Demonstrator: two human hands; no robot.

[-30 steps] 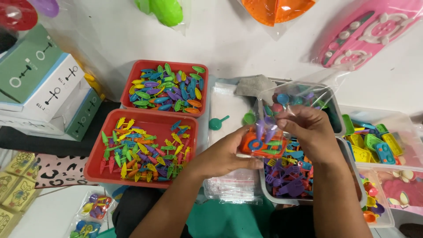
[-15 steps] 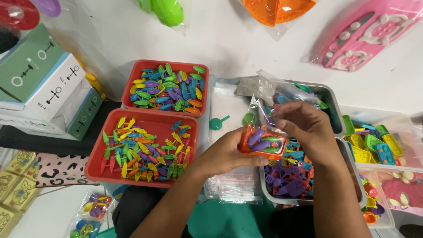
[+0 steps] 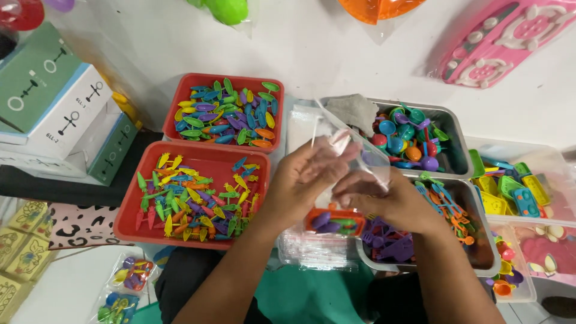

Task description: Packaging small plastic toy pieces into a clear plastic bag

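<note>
My left hand (image 3: 303,177) and my right hand (image 3: 390,201) both grip a clear plastic bag (image 3: 351,147) held up in front of me. Inside its lower end sits an orange toy tray (image 3: 335,221) with purple and green pieces. The bag hangs over a stack of flat clear bags (image 3: 312,249) and the edge of a grey tub (image 3: 468,264) of purple and orange toy cutlery.
Two red trays (image 3: 198,157) of small colourful plastic pieces lie to the left. A second grey tub (image 3: 453,144) holds toy spoons. Clear bins (image 3: 516,192) of toys stand at the right, boxes (image 3: 54,114) at the left, filled bags (image 3: 129,276) below.
The orange toy tray has dropped from my hands into the bottom of the bag. Both hands have shifted up and left to the bag's mouth.
</note>
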